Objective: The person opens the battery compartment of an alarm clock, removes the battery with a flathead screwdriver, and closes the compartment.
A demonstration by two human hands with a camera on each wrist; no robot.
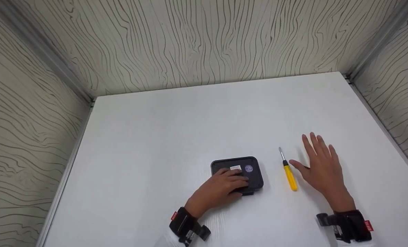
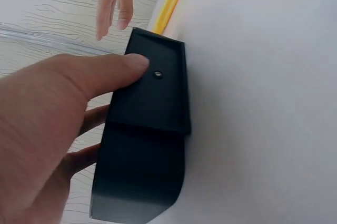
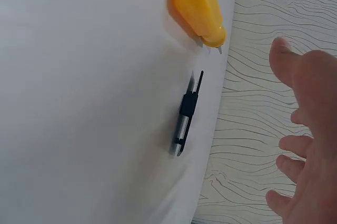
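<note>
Left hand (image 1: 219, 188) grips black, rounded-rectangular box (image 1: 256, 178) on white worktop (image 1: 156, 137), fingers curled over top, seemingly steadying it. Right hand (image 1: 322, 169), fingers spread, holds nothing; yellow-handled, metal-shafted screwdriver (image 1: 290, 176) lies just beside, handily close.

black rounded-corner box (image 1: 256, 176) lying flat, yellow-handled screwdriver (image 1: 289, 175) beside it, tip pointing forward

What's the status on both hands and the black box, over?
Left hand grips black box. Right hand empty. Yellow-handled screwdriver lies between box and right hand.
</note>
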